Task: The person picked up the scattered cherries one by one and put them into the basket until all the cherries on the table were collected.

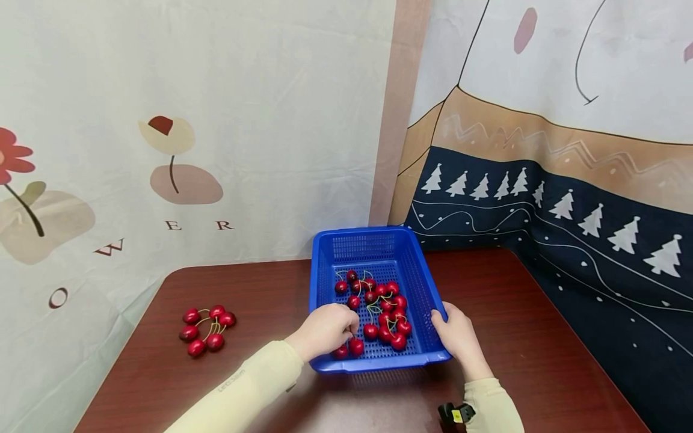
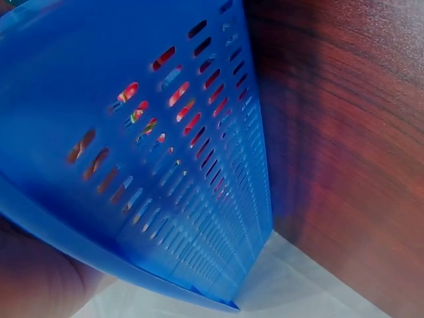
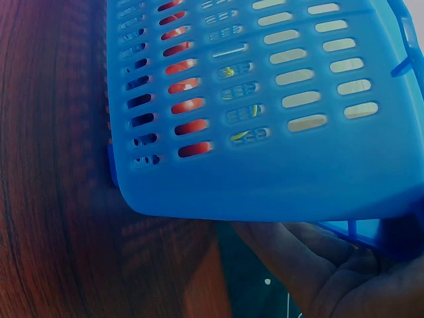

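A blue plastic basket (image 1: 373,362) with slotted walls stands on the table, and several red cherries (image 1: 385,319) with green stems lie in it. My left hand (image 1: 327,328) reaches over the near left corner of the basket. Its curled fingers pinch at the stems of two cherries (image 1: 355,346) just below them; the fingertips are partly hidden. On the other side, my right hand (image 1: 460,337) grips the basket's right rim, thumb on top. The right wrist view shows that hand (image 3: 324,268) under the rim, against the outer wall (image 3: 265,179).
To the left, a bunch of several cherries (image 1: 215,343) lies on the brown wooden table (image 1: 260,300). A pale printed cloth (image 1: 281,120) hangs behind the table, and a dark cloth with white trees (image 1: 595,264) hangs along its right side.
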`<state>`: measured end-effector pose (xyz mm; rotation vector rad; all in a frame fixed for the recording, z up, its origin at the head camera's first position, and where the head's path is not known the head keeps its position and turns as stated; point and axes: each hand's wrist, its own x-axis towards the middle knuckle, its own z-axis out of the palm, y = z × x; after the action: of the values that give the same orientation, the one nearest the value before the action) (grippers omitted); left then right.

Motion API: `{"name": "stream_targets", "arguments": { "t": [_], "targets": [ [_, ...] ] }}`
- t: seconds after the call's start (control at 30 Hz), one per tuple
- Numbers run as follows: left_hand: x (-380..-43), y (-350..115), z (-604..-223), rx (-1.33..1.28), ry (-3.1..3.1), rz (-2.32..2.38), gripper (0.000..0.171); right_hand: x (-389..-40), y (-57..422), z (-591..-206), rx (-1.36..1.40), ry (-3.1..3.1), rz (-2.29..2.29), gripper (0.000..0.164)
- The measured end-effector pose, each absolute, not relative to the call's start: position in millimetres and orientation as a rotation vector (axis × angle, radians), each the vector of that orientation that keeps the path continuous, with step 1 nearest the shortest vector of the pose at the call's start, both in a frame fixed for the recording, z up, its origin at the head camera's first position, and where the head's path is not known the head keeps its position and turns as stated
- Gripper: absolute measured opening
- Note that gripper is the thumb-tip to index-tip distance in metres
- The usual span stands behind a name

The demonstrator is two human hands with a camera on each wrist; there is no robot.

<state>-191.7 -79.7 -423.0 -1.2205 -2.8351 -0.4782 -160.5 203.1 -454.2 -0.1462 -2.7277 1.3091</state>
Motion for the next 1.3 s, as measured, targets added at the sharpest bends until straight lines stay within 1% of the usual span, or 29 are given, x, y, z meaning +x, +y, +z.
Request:
{"name": "stream_targets", "arguments": {
  "t": [0.4,0.63,0.97,1.17,1.3],
  "targets": [
    [-192,-84,-422,-1.155,-2.885,-0.443,0.008,-161,204,-457,-0.149,-2.731,1.308,0.037],
    [-191,-97,-410,-1.088,-2.838,-0.548,0.018,-161,203,-456,-0.139,-2.729,1.308,0.037],
    [-191,-138,-402,-0.745,-2.805,-0.748,0.042,-160,203,-454,-0.150,-2.736,1.320,0.038],
    [-191,-169,-403,-0.609,-2.757,-0.889,0.048,-160,203,-453,-0.154,-2.730,1.335,0.037],
    [-191,-189,-406,-0.559,-2.752,-0.860,0.050,-160,203,-453,-0.157,-2.728,1.342,0.037]
  ]
}}
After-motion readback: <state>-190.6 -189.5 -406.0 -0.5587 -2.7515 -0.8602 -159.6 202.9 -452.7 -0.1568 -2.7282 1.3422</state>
